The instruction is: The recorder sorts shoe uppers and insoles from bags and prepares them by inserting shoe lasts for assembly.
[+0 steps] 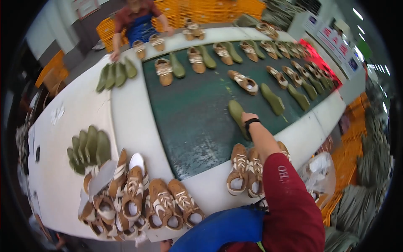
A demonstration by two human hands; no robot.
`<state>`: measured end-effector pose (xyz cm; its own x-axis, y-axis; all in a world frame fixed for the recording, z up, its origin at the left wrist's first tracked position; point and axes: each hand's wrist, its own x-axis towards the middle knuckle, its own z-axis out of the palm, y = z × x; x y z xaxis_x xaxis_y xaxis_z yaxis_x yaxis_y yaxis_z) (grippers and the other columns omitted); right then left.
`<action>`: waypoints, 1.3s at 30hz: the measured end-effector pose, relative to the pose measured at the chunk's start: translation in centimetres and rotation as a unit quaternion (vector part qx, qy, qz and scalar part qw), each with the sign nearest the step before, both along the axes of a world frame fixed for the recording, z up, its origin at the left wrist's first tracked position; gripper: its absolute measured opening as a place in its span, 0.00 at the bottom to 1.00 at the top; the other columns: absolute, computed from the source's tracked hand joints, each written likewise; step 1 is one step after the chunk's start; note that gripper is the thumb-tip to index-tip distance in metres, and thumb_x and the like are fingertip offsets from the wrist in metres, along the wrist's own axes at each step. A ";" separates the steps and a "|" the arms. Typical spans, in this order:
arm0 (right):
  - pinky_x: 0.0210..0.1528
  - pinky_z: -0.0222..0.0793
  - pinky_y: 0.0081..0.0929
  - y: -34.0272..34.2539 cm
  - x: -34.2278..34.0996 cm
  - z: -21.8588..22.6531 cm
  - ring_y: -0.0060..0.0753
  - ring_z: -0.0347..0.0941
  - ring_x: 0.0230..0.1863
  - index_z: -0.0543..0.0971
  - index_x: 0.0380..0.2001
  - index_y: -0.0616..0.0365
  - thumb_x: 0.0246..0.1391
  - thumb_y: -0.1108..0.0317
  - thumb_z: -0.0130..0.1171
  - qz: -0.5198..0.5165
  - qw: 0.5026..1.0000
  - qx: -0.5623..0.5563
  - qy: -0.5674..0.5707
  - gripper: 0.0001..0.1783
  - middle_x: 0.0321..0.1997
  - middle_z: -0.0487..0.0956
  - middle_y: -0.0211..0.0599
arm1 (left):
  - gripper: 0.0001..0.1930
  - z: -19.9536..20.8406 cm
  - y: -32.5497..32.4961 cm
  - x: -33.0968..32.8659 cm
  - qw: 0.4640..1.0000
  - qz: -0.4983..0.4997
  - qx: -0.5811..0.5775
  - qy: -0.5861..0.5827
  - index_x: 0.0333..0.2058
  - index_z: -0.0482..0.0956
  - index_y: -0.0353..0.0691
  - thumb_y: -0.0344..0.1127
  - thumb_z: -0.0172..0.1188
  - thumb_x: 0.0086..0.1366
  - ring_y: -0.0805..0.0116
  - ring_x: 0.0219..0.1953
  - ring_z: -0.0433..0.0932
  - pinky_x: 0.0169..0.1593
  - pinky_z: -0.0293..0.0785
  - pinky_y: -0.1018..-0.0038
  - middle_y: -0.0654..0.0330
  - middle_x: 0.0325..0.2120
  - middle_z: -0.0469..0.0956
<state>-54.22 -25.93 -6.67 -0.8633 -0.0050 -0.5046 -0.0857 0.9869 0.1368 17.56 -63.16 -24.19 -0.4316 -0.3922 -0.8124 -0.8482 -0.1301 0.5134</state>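
My right hand (250, 118) reaches out over the dark green conveyor belt (189, 138), fingers closed on the edge of an olive-green insole (236, 112). Just beyond lie another olive insole (272, 99) and a brown-and-cream sneaker (243, 82). Under my right forearm, a few matching sneakers (238, 168) stand on the white near ledge. At the lower edge, a small bit of skin below the sneakers (161, 203) looks like my left hand (166, 244); its fingers are hidden. Further along the belt, sneakers sit paired with olive insoles in two rows.
A heap of sneakers (133, 191) and a fan of olive insoles (89, 147) occupy the white side table (71, 113). Across the belt, a co-worker in a blue apron (142, 30) touches more insoles (115, 76). Orange crates (350, 155) stand at right, beside a clear plastic bag (321, 172).
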 end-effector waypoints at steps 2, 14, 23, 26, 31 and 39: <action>0.52 0.68 0.42 -1.0 -0.7 0.7 0.40 0.70 0.55 0.68 0.56 0.52 0.58 0.62 0.40 0.043 0.999 0.023 -0.002 0.23 0.54 0.72 0.46 | 0.09 -0.7 2.4 1.5 0.998 0.041 -0.044 0.022 0.22 0.77 0.35 0.36 0.55 0.51 0.69 0.16 0.71 0.23 0.67 0.72 0.60 0.15 0.75; 0.44 0.70 0.39 -43.5 18.1 14.3 0.47 0.75 0.41 0.78 0.42 0.49 0.50 0.60 0.52 0.474 0.782 -0.406 -0.004 0.16 0.37 0.79 0.45 | 0.21 1.6 6.7 3.1 0.991 0.135 0.008 -0.023 0.44 0.76 0.32 0.39 0.59 0.55 0.69 0.30 0.79 0.36 0.74 0.75 0.53 0.28 0.80; 0.42 0.70 0.41 -57.7 22.1 4.1 0.47 0.75 0.40 0.73 0.45 0.45 0.53 0.48 0.48 0.422 0.808 -0.405 -0.063 0.21 0.36 0.80 0.40 | 0.18 -0.9 4.7 13.0 0.981 0.183 -0.063 0.014 0.44 0.75 0.31 0.36 0.58 0.57 0.68 0.33 0.79 0.39 0.74 0.75 0.53 0.29 0.80; 0.40 0.70 0.40 -58.3 21.9 4.1 0.46 0.76 0.38 0.76 0.38 0.44 0.44 0.51 0.54 0.426 0.810 -0.400 -0.036 0.17 0.33 0.80 0.39 | 0.18 0.1 -0.2 12.9 0.990 0.117 -0.076 0.024 0.44 0.75 0.31 0.36 0.58 0.57 0.67 0.33 0.79 0.40 0.74 0.75 0.53 0.30 0.80; 0.44 0.70 0.40 -54.9 17.0 4.1 0.46 0.75 0.42 0.78 0.35 0.46 0.43 0.63 0.52 0.295 0.861 -0.413 0.019 0.13 0.37 0.80 0.41 | 0.18 0.9 -6.1 9.1 0.994 0.011 -0.086 0.069 0.44 0.75 0.31 0.36 0.58 0.57 0.67 0.34 0.79 0.40 0.73 0.74 0.52 0.30 0.80; 0.39 0.70 0.42 -36.4 5.8 3.4 0.46 0.75 0.36 0.76 0.31 0.47 0.42 0.64 0.53 0.278 0.886 -0.345 0.137 0.09 0.31 0.79 0.40 | 0.17 4.8 -8.5 4.8 0.981 -0.074 -0.121 0.133 0.44 0.75 0.31 0.35 0.58 0.58 0.66 0.35 0.79 0.41 0.73 0.74 0.52 0.32 0.80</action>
